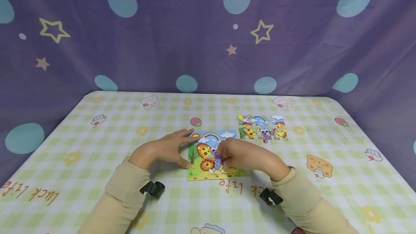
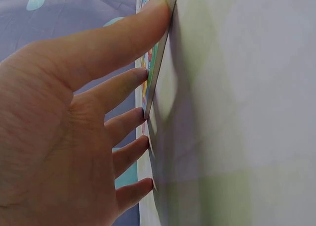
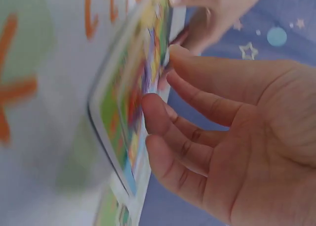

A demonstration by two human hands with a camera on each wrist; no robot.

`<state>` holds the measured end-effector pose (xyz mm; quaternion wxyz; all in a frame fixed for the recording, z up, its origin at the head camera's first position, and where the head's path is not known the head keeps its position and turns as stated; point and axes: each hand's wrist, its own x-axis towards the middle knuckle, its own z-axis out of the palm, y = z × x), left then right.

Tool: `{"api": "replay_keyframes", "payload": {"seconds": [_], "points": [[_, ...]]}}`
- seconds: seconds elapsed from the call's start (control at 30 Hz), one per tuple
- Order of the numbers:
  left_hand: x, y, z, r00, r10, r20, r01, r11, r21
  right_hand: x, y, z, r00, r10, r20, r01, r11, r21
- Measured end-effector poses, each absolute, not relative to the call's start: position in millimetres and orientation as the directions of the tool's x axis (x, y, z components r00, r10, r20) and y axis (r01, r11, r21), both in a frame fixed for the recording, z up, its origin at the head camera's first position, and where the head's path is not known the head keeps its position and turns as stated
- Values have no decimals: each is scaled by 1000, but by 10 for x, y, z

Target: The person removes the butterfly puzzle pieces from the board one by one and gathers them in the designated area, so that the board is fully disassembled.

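A flat puzzle board with a butterfly picture lies in front of me, a rectangular line marking its inner area. My left hand spreads beside its left edge; in the left wrist view the thumb rests on the board's edge and the other fingers lie along it. Over the right half of the picture is my right hand, its fingers bent loosely down toward the board and hiding part of the butterfly. In the right wrist view its fingertips are right at the board's surface, with no piece visible between them.
Behind the board to the right, several jigsaw pieces lie laid out close together in a similar butterfly picture, with small gaps. A checked cloth covers the table. A purple curtain hangs behind the far edge.
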<state>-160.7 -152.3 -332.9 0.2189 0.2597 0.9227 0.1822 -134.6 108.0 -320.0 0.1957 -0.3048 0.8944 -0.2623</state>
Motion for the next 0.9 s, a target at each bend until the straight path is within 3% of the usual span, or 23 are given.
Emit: {"api": "replay_keyframes", "payload": {"seconds": [0.2,0.47,0.9], "points": [[-1605,-1510,-3313,-772,550,-318,388,804,450,-1269,954,-3268,-709,-683,-175,-506,666,-548],[-1601,-1509,-3315,-774,547,-320,387,808,445,-1244,920,-3294,-719,-664,-203,-503,700,-507],[-1603,-1518,-3336,-772,560,-301,405,798,446,-1373,1020,-3340,-652,-749,-117,-528,559,-639]]}}
